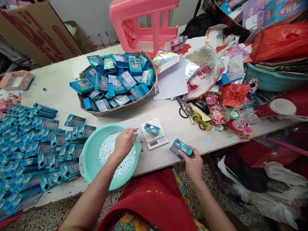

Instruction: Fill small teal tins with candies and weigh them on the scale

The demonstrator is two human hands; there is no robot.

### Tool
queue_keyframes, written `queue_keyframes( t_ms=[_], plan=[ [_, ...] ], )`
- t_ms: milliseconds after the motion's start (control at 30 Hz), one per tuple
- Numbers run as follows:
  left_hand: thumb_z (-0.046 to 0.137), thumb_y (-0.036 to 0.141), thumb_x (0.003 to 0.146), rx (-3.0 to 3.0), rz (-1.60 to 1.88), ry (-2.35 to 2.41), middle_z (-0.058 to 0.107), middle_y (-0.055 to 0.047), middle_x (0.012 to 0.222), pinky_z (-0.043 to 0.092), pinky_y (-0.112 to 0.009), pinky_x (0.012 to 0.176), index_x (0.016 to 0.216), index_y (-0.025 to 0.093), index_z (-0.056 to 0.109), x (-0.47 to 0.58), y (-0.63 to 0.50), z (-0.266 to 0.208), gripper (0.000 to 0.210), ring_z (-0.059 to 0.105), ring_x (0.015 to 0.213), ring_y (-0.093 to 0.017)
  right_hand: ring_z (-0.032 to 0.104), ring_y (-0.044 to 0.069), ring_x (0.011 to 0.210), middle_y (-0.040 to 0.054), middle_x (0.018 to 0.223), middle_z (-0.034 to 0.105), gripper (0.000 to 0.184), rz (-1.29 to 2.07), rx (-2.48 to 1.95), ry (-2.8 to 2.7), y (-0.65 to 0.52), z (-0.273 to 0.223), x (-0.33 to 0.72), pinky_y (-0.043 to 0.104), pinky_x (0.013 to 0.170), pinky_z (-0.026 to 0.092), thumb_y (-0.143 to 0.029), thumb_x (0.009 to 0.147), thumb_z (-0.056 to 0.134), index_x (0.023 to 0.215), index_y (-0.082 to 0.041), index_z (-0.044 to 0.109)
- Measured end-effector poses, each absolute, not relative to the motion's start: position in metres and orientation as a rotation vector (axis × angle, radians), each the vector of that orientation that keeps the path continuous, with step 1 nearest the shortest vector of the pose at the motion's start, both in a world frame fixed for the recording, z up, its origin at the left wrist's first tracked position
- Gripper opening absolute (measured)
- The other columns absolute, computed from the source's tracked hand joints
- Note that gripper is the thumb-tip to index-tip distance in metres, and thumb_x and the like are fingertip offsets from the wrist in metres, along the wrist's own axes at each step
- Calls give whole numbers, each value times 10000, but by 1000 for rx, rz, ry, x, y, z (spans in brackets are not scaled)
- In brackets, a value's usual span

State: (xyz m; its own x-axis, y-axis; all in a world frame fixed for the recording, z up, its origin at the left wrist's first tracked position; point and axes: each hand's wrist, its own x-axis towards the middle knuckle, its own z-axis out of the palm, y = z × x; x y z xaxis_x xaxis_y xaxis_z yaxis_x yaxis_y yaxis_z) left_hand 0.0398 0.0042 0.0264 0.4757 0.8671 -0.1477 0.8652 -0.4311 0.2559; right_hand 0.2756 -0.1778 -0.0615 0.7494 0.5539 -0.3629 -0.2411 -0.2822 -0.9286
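My left hand (125, 141) is over the right side of a turquoise basin (83, 162) of small pale blue and white candies (104, 150). Its fingers are drawn together towards the rim, and whatever they pinch is hidden. In my right hand (194, 163) is a blue candy box (184, 148), held at its right end just past the table's front edge, with a round hole in its top. Between my hands stands a white digital scale (157, 138). Another blue candy box (152, 129) lies on its pan.
A cardboard tray (103, 112) is heaped with blue boxes behind the basin. Rows of blue boxes (31, 144) cover the table's left side. A pink stool (154, 32) stands at the back. Scissors (184, 110), wrappers, bags and a paper cup (276, 107) crowd the right.
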Motion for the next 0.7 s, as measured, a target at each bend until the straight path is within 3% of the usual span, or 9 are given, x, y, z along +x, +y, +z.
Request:
queue_keyframes(
  t_ms=[200,300,533,700],
  plan=[
    [486,340,888,2184,458,1354,615,-70,1061,438,-326,862,1058,207,580,84,14,7,235,554,1003,-211,612,203,822,37,913,671,560,775,-1699,-220,-181,-65,282,383,809,496,-379,540,832,1012,-184,602],
    [556,397,842,2150,488,1383,587,-82,1075,421,-358,899,1086,203,582,105,14,-3,312,519,1029,-229,610,195,812,28,904,672,562,769,-1707,-204,-182,-67,285,373,799,500,-382,539,833,1014,-188,603],
    [528,229,826,1863,462,1355,607,-52,1012,450,-326,833,1016,204,611,103,27,-22,209,567,856,-173,614,210,823,37,902,672,558,783,-1701,-227,-176,-65,285,386,797,511,-386,547,833,1009,-182,595],
    [634,294,788,2190,273,1031,533,-70,1245,412,-357,939,1227,257,504,98,29,-20,460,485,1140,-232,601,200,835,27,902,652,517,805,-1650,-364,-152,-58,278,364,796,503,-372,582,817,1006,-193,581]
  ],
)
